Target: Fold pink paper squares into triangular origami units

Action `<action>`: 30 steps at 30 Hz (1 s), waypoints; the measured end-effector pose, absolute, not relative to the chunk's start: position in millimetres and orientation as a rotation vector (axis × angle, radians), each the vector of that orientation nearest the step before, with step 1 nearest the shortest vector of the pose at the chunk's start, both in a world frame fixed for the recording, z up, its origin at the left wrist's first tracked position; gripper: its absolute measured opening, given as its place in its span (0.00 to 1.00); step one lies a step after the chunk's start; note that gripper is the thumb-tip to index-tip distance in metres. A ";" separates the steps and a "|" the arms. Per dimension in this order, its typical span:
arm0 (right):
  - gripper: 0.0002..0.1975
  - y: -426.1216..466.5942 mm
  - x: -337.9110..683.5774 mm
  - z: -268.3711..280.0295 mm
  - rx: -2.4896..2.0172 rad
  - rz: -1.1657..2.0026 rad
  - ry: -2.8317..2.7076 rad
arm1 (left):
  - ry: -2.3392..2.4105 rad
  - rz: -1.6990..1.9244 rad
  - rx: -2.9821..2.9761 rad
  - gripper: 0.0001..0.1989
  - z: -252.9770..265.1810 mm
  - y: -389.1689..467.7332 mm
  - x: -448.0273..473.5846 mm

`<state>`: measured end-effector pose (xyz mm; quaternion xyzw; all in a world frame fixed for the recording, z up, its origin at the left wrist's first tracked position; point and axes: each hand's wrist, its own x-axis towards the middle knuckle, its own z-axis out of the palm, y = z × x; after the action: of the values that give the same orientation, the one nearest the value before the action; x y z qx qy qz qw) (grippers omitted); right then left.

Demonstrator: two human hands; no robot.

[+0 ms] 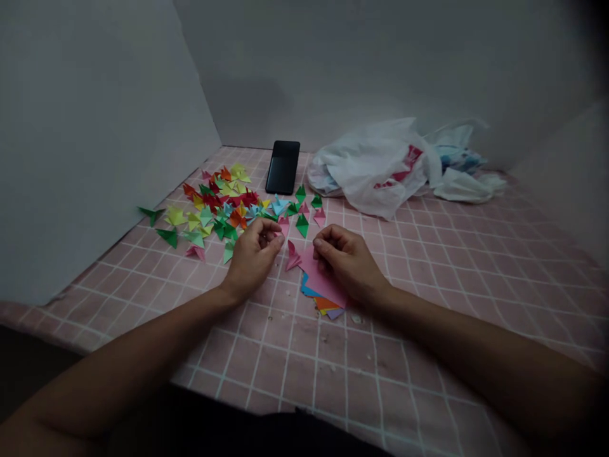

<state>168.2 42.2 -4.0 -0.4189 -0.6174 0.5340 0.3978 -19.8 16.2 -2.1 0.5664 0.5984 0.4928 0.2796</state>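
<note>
My left hand point(257, 249) hovers by the near side of a spread of small folded paper pieces. Its fingers are curled and closed toward the thumb, and nothing shows in them. My right hand point(346, 257) is likewise closed, thumb against the curled fingers, above a stack of square papers. A pink sheet point(328, 282) lies on top of that stack; blue point(310, 289), orange point(327, 304) and purple point(335, 313) edges stick out beneath it. Between both hands a pink folded paper bird point(292, 257) appears to rest beside the stack's corner.
Many-coloured folded papers point(221, 212) lie scattered at the left. A black phone point(283, 168) leans near the back wall. A white plastic bag point(371, 165) and a smaller crumpled bag point(464, 171) sit behind on the right. A pink checked cloth point(457, 279) covers the table.
</note>
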 end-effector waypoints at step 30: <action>0.10 35.8 163.7 -3.6 -0.890 1.799 -1.303 | 1.203 1.190 1.143 0.12 2.0 5.2 -8.4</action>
<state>163.7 35.8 -3.6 -0.3463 -0.5067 0.6998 0.3656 -8.4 5.2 2.0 0.4774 0.5025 0.4968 0.5223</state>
